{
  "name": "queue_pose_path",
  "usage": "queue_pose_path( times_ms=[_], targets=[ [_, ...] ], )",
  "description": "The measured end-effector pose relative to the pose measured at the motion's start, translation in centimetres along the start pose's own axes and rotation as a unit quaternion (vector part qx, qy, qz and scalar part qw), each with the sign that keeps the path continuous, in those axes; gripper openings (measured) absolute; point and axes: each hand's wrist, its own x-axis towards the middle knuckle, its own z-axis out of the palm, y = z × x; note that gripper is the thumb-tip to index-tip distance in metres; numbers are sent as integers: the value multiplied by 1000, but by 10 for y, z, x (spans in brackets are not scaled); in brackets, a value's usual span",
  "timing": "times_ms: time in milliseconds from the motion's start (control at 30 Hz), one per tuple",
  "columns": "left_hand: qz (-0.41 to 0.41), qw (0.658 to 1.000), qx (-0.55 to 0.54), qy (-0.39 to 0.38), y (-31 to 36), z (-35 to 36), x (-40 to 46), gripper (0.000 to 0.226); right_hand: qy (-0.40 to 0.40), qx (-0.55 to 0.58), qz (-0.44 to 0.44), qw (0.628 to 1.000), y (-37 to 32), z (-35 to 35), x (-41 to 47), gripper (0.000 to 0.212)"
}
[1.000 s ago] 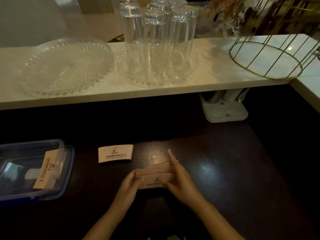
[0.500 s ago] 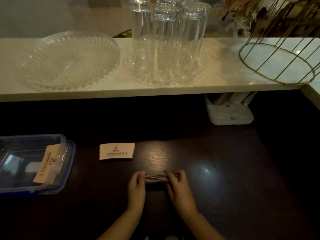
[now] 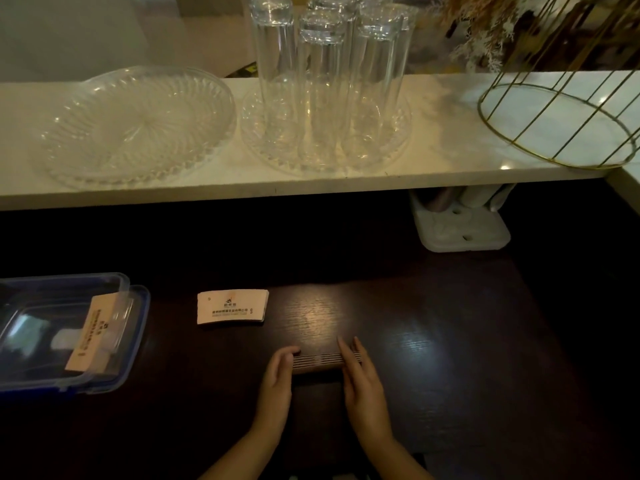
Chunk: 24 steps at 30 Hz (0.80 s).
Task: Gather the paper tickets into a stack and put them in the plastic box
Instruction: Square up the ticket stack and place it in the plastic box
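A stack of paper tickets (image 3: 317, 362) stands on its long edge on the dark table, squeezed between both my hands. My left hand (image 3: 278, 379) presses its left end and my right hand (image 3: 358, 372) covers its right end. A second stack of tickets (image 3: 232, 306) lies flat on the table further back and to the left, untouched. At the left edge sits the clear plastic box (image 3: 135, 341) with a blue rim, holding one ticket bundle (image 3: 93, 337) leaning inside.
A white shelf (image 3: 433, 161) runs across the back with a glass platter (image 3: 135, 126), several tall glasses (image 3: 329, 81) on a glass plate, and a gold wire basket (image 3: 561, 126). A white plastic holder (image 3: 460, 230) sits under the shelf at the right.
The tickets lay flat and fanned under my hands a second ago; now they are gathered and stood on edge between both hands. The view has shifted slightly.
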Motion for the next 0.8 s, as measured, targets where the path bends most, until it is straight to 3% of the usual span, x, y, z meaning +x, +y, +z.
queue_pose_path(
  times_ms=[33,133,300,500,800],
  targets=[
    [-14,1000,-10,-9,0,-2,0,15,12,0,-13,1000,3,-3,2,60],
    [-20,1000,12,-16,-2,-14,3,37,32,24,21,999,7,-12,15,45],
    [-40,993,53,96,12,-43,13,41,-38,109,128,985,-20,-1,47,29],
    [-1,986,74,147,53,-96,44,39,-70,145,127,979,-71,38,90,29],
    [-67,979,146,129,66,-146,108,32,-86,98,195,972,-109,88,143,53]
  ],
)
